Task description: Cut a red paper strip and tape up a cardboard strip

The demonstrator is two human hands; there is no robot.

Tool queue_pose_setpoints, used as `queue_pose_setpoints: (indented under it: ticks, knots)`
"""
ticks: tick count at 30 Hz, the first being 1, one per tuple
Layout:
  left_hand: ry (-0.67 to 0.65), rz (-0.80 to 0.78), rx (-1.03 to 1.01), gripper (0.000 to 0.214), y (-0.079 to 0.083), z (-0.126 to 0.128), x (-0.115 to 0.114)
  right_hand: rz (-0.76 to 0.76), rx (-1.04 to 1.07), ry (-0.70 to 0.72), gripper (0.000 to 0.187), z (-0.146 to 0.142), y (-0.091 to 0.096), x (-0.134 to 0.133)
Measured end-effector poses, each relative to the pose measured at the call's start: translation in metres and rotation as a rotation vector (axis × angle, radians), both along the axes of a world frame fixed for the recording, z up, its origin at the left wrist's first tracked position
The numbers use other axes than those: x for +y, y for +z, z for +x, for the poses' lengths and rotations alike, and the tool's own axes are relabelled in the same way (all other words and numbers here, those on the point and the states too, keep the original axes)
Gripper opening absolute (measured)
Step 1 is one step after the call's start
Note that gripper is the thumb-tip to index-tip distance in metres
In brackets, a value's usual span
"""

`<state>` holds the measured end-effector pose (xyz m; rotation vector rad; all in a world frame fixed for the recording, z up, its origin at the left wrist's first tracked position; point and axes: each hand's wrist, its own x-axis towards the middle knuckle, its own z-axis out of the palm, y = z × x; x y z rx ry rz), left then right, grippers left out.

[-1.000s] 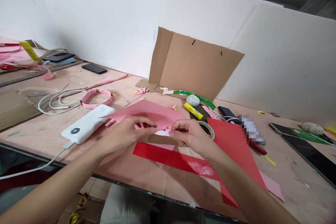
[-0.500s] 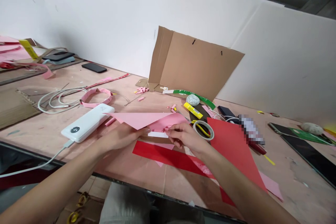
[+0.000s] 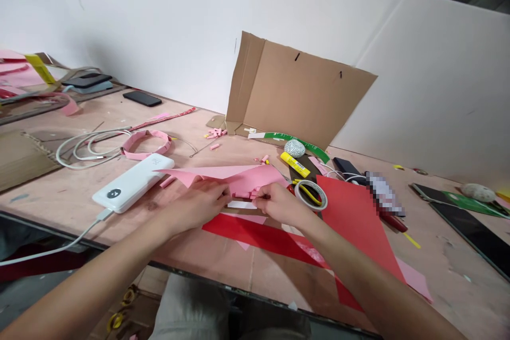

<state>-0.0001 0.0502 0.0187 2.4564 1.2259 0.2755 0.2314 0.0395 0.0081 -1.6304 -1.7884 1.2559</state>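
In the head view, our left hand (image 3: 205,201) has drawn closer to our right hand (image 3: 279,202), shortening the stretch worked between them. The pink paper (image 3: 255,176) lies there, behind a white strip (image 3: 242,205). Our right fingers pinch its edge; our left curl against it, grip unclear.
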Motion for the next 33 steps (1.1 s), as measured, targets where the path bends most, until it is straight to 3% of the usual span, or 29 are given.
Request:
queue_pose_setpoints:
  ticks: [12, 16, 19, 24, 29, 33]
  knots:
    - [0.099, 0.009, -0.021, 0.025, -0.01, 0.014, 0.006, 0.139, -0.196, 0.045, 0.018, -0.001, 0.002, -0.004]
    - [0.138, 0.02, -0.123, 0.019, -0.013, 0.012, 0.0, 0.18, -0.262, 0.023, 0.022, -0.004, 0.002, -0.008]
    - [0.186, 0.028, -0.187, 0.035, -0.018, 0.009, -0.004, 0.202, -0.293, 0.0, 0.023, -0.005, 0.001, -0.01]
    - [0.213, 0.011, -0.083, 0.035, -0.019, 0.006, -0.002, 0.239, -0.282, -0.061, 0.011, 0.0, -0.009, -0.011]
    - [0.176, 0.035, 0.006, 0.012, -0.009, 0.011, 0.003, 0.248, -0.241, -0.1, 0.021, 0.007, -0.018, -0.008]
    - [0.15, 0.035, 0.025, 0.014, -0.01, 0.016, 0.003, 0.25, -0.223, -0.1, 0.022, 0.006, -0.021, -0.005]
